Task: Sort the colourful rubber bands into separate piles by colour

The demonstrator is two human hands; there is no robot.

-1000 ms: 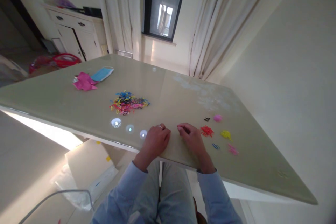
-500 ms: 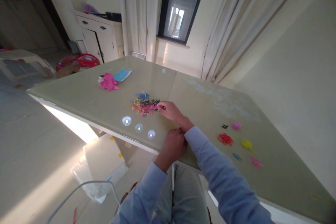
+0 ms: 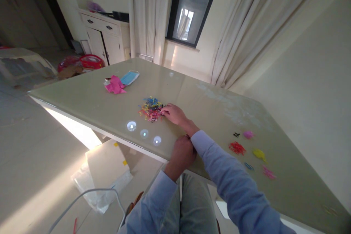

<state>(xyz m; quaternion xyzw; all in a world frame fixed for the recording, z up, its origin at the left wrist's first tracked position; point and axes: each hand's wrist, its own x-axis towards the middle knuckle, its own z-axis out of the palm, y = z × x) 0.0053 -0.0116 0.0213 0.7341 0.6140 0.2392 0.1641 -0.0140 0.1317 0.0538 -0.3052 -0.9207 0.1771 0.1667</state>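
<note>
A mixed pile of small coloured bands (image 3: pixel 151 109), blue, yellow, black, red and pink, lies on the glossy table. My right hand (image 3: pixel 174 114) reaches the pile's right edge, thumb and fingertips pinched together; what is between them is too small to make out. Near the table's front edge my left hand (image 3: pixel 183 153) is closed, beneath my right wrist, and its contents are hidden. Sorted at the right are black bands (image 3: pixel 236 135), red bands (image 3: pixel 237 148), a purple-pink heap (image 3: pixel 248 134), a yellow heap (image 3: pixel 259 154), blue bands (image 3: pixel 249 166) and pink bands (image 3: pixel 269 172).
A pink crumpled piece (image 3: pixel 115 85) and a blue face mask (image 3: pixel 129 78) lie at the table's back left. Below the front edge are a cardboard piece (image 3: pixel 105 162) with plastic wrap and a grey cable (image 3: pixel 90 191). A white cabinet (image 3: pixel 105 38) stands behind.
My right hand has shifted slightly left against the pile's right edge, its fingertips now touching the bands there. My left hand stays closed in about the same place. The view has moved a little.
</note>
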